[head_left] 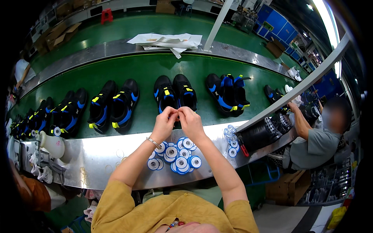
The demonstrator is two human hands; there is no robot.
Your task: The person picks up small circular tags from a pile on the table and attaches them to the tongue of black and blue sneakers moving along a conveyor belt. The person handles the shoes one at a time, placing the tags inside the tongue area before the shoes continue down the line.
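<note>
My left hand [165, 123] and my right hand [191, 122] meet fingertip to fingertip at the near end of a pair of shoes. Both are closed in a pinch; anything between the fingers is too small to make out. The left shoe [162, 84] and right shoe [181, 82] of this pair are black with blue and yellow parts, and lie on the green belt [147, 66]. My hands partly cover their near ends. Below my wrists, a heap of round white tags with blue rims [182, 162] lies on the metal ledge [101, 149].
More shoe pairs [124, 105] line the belt on both sides. Thin loops [83, 175] lie on the ledge at left, near a whitish container [53, 144]. More tags [232, 141] and red-handled scissors [244, 150] are at right, beside a co-worker [316, 141]. A slanted post [295, 91] crosses the belt.
</note>
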